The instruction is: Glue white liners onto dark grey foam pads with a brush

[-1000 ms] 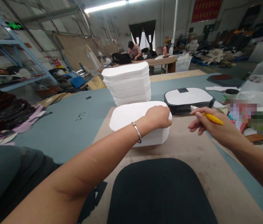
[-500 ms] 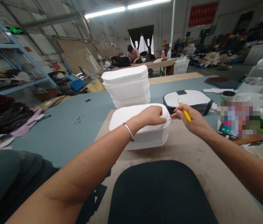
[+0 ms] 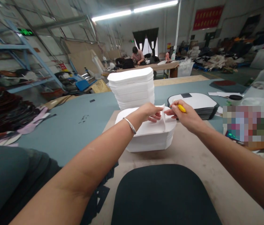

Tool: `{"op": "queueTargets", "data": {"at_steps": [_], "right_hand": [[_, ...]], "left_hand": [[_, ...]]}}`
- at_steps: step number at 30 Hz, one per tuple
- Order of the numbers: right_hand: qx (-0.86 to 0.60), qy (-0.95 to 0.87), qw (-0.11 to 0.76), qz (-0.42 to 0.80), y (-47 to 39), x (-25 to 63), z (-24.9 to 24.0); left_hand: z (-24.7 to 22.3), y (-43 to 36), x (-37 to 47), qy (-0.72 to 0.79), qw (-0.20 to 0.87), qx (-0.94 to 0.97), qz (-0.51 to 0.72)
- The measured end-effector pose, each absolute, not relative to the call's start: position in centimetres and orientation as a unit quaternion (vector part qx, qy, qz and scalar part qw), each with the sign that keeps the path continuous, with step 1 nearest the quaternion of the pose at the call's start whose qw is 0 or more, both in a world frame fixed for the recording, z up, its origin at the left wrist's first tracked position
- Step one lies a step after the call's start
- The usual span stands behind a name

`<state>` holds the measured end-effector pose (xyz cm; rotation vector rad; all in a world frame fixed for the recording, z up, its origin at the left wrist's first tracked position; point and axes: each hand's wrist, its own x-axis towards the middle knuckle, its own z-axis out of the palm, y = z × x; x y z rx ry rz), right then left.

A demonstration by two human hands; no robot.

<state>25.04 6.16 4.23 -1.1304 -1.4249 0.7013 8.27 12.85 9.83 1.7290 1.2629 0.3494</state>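
A low stack of white rounded sheets sits in front of me, and the right end of its top sheet is peeled up. My left hand, with a silver bangle at the wrist, pinches that raised edge between thumb and fingers. Just to the right, my right hand is closed round a yellow pen-like tool; its fingertips are beside the lifted sheet, and I cannot tell whether they touch it. Nearest me lies a dark rounded panel on the brown board.
A taller white stack stands behind the low one. To its right are black-edged panels with a white top. Dark pieces pile up at left. Jars, bags and a blurred patch crowd the right. A person works at a far table.
The right end of the top white sheet has come up, and my left hand now pinches it. My right hand has shifted slightly, turning the yellow tool. The view has swung a little left.
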Motion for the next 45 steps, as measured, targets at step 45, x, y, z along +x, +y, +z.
{"op": "queueTargets", "data": {"at_steps": [45], "right_hand": [[-0.618, -0.745, 0.250, -0.004, 4.8, 19.6, 2.6]], "left_hand": [[17.7, 7.5, -6.1, 0.321, 0.453, 0.541, 0.632]]}}
